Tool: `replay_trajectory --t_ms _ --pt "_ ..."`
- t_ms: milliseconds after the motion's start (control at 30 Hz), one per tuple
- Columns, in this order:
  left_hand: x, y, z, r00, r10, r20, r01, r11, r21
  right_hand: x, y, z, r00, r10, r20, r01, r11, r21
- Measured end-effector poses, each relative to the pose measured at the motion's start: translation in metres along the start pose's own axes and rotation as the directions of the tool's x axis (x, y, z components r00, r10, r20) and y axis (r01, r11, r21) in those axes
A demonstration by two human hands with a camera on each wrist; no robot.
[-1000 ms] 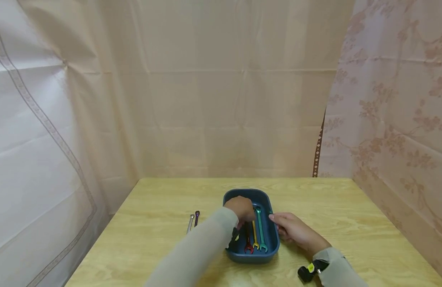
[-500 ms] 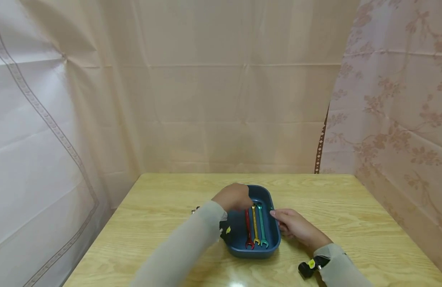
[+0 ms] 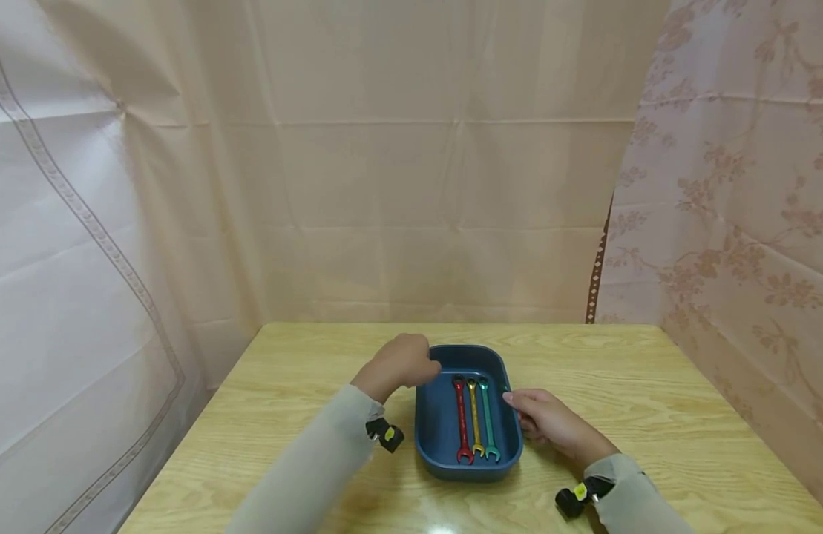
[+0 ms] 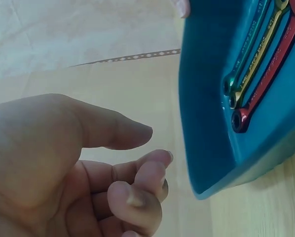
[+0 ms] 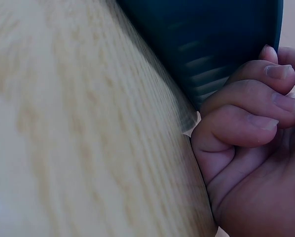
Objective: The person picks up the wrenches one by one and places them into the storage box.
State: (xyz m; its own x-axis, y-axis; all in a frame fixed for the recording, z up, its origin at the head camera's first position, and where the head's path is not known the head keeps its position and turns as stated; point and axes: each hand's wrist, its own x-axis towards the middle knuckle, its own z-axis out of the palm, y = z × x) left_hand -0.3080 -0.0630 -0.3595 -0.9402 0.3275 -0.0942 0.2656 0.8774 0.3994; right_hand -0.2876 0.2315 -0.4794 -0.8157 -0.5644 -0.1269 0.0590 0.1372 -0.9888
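Note:
A blue rectangular tray stands on the wooden table, holding a red wrench, a yellow wrench and a green wrench side by side. My left hand is in the air by the tray's far left corner. In the left wrist view its thumb and loosely curled fingers hold nothing. On the other side, my right hand pinches the tray's right rim between thumb and fingers. The right wrist view shows curled fingers against the tray's outer wall.
The light wooden table carries the tray. A beige curtain hangs behind it, with a flowered cloth at right and a white cloth at left. Small black cameras sit on both wrists.
My left hand has come out of the tray and moved left, uncovering the red wrench. Silver and purple wrenches left of the tray are now hidden behind the left arm. The right hand keeps its hold.

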Motion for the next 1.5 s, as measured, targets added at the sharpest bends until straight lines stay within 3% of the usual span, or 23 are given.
replay_trajectory --t_ms 133,333,667,1100,1500 --pt "-0.011 -0.005 -0.003 0.999 0.010 -0.035 -0.010 1.000 -0.011 0.000 0.000 0.000 1.000 0.000 -0.004 0.000 1.000 0.001" --pt "-0.024 -0.015 -0.004 0.996 -0.042 -0.076 0.040 0.999 -0.030 0.001 0.002 0.000 1.000 -0.001 -0.004 0.001 1.000 0.002" --pt "-0.034 -0.032 -0.005 0.991 -0.058 -0.124 0.057 0.998 -0.010 0.001 0.003 -0.002 1.000 0.001 0.000 -0.001 1.000 0.001" --pt "-0.044 -0.043 -0.002 0.985 -0.095 -0.146 0.088 0.995 -0.052 0.000 0.001 -0.002 1.000 0.009 -0.011 -0.009 1.000 -0.012" --pt "-0.053 -0.063 0.008 0.985 -0.106 -0.139 0.091 0.990 -0.111 -0.001 0.000 -0.001 1.000 0.006 -0.018 -0.007 1.000 -0.018"
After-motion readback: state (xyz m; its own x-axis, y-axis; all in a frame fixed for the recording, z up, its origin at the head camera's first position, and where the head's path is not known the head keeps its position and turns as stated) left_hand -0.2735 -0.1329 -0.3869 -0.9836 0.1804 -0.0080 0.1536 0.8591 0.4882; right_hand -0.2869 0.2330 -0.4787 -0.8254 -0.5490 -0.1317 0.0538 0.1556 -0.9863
